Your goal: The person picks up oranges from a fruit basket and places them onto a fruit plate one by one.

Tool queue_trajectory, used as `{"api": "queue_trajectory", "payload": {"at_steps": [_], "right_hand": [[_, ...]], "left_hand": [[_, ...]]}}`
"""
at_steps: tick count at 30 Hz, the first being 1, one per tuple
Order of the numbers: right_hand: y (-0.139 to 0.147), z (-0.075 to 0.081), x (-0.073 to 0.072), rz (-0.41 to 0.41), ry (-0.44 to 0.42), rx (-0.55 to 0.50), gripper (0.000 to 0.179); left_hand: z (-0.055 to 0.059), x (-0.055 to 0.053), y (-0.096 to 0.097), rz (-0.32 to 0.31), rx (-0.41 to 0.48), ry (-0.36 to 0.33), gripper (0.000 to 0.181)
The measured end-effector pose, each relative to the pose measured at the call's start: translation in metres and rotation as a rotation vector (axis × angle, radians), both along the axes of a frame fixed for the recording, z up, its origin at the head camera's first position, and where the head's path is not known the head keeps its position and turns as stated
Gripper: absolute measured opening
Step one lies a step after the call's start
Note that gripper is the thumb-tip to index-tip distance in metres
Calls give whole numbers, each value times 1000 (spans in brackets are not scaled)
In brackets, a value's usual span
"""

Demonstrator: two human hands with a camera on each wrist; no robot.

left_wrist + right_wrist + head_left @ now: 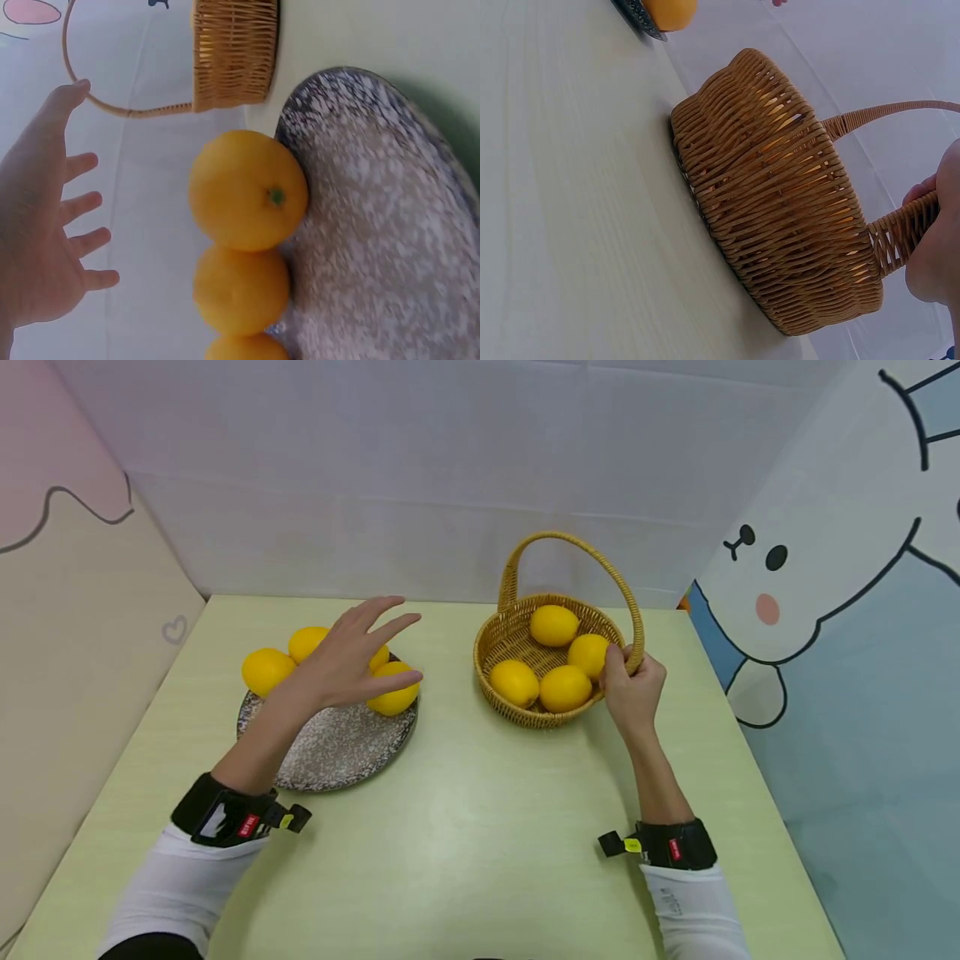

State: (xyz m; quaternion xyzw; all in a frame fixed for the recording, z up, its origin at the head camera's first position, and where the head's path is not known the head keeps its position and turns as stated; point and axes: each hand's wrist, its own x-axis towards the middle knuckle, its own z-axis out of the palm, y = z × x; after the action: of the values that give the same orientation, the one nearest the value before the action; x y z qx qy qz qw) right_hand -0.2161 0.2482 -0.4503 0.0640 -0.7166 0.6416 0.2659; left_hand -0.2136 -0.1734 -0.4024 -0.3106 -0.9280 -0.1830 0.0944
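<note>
My left hand is over the back of a speckled grey plate, fingers spread and holding nothing. Several yellow-orange citrus fruits sit along the plate's far side, partly hidden by that hand in the head view. In the left wrist view, the nearest fruit shows a green stem spot and stays apart from the hand. My right hand grips the base of the handle of a wicker basket on its right side. Inside the basket lie several similar fruits.
Plate and basket stand side by side on a pale table, with a strip of tabletop between them. A white wall panel rises behind the table. Side panels stand at left and right, the right one bearing a cartoon animal.
</note>
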Motion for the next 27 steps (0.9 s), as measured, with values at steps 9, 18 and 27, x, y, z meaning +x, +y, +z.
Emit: {"api": "queue_trajectory", "payload": {"at_steps": [9,18,27], "right_hand": [[0,0,-2,3,-10,-7,44],[1,0,-4,-2,-21,-21,44],[2,-1,-4,3,-12,4,45]], "left_hand": [[17,-17,61,-74,-28,28,84],[17,-30,118,-108,-139,-90,89],[12,-36,167,-128,-241,-198,93]]}}
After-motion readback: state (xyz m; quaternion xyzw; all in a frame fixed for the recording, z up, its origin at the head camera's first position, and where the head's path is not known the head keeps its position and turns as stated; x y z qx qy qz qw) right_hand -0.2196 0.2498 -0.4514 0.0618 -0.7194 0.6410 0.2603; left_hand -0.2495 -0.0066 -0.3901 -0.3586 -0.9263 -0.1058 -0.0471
